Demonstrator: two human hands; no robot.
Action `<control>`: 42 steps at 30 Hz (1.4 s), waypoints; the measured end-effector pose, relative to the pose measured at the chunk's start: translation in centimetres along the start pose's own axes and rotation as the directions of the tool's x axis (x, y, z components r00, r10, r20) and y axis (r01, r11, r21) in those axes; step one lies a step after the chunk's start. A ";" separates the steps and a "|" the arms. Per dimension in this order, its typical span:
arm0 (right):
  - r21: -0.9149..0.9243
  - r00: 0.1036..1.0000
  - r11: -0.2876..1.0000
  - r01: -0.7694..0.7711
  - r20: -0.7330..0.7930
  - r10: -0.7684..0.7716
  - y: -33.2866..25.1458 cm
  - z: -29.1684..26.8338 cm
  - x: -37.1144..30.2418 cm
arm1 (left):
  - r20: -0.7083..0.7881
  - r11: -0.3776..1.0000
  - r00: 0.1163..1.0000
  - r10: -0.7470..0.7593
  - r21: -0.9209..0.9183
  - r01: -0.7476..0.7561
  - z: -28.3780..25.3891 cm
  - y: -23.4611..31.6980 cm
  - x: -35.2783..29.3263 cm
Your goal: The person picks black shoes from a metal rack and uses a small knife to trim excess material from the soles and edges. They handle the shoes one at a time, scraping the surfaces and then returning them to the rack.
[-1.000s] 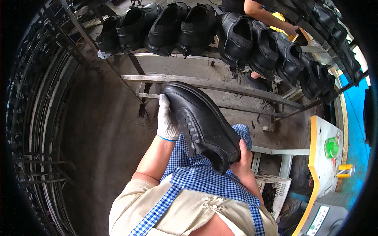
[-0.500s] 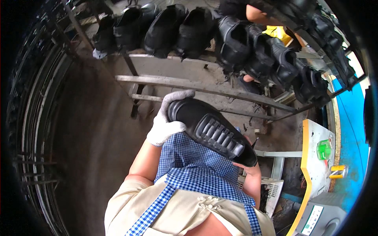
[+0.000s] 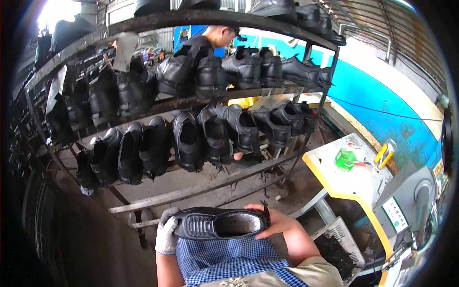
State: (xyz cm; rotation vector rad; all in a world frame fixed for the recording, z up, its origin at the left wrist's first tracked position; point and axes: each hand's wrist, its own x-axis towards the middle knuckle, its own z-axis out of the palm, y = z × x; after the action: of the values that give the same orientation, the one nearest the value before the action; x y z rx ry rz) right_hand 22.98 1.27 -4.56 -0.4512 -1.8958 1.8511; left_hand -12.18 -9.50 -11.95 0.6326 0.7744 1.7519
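Observation:
Between my two hands lies a black lace-up style shoe [image 3: 201, 226], held level in front of my blue checked apron. Its top faces up, with the opening and pale patterned insole on the right. My left hand [image 3: 166, 234], in a white knitted glove with greyish fingers, is closed round the toe. My bare right hand [image 3: 275, 222] grips the heel, thumb on the near side and fingers on the far side. A dark ragged scrap [image 3: 265, 207] sticks up at the heel.
Ahead stands a metal rack [image 3: 191, 191] with rows of black shoes [image 3: 189, 138]. On the right are a yellow-edged table [image 3: 330, 167] holding a green container [image 3: 344, 159] and a yellow can [image 3: 385, 153], a grey machine [image 3: 406, 201] and a white crate [image 3: 342, 237]. Another person [image 3: 210, 40] is behind the rack.
The shoe has turned from sole toward me to opening upward, and now lies nearly level. Both hands still hold it. My view has tilted up, showing more of the rack and a person beyond.

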 end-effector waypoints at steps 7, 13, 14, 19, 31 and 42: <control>0.153 0.993 0.982 0.109 -0.066 -0.100 2.6 -2.7 -0.7 | 0.145 0.998 0.987 0.065 -0.029 -0.062 2.9 0.4 -1.5; 0.081 0.895 0.913 0.399 -0.250 -0.369 0.2 -4.0 -1.6 | 0.222 0.989 0.975 -0.028 -0.136 0.060 1.1 0.0 -3.6; 0.016 0.842 0.879 0.476 -0.296 -0.450 -0.6 -4.3 -1.7 | 0.224 0.987 0.974 -0.042 -0.142 0.076 0.5 -0.3 -3.9; 0.086 0.483 0.668 0.739 -0.759 -0.436 -4.2 -6.9 -2.1 | 0.082 0.964 0.991 -0.110 -0.232 0.126 -1.7 -1.8 -5.9; -0.610 0.059 0.313 0.728 -0.399 -0.915 -31.8 -7.0 17.5 | -0.179 0.971 0.973 -0.144 -0.213 0.105 -3.2 -3.1 -8.6; -0.647 0.427 0.737 0.195 -0.620 -0.658 -38.6 -13.0 25.7 | -0.212 0.966 0.963 -0.168 -0.233 0.117 -3.9 -3.3 -8.5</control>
State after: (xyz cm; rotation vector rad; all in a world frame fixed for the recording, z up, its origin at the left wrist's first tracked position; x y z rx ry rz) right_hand 11.09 24.13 36.16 -0.7277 -1.5070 0.5378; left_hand -10.48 -17.68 -17.36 0.2214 0.7515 1.7637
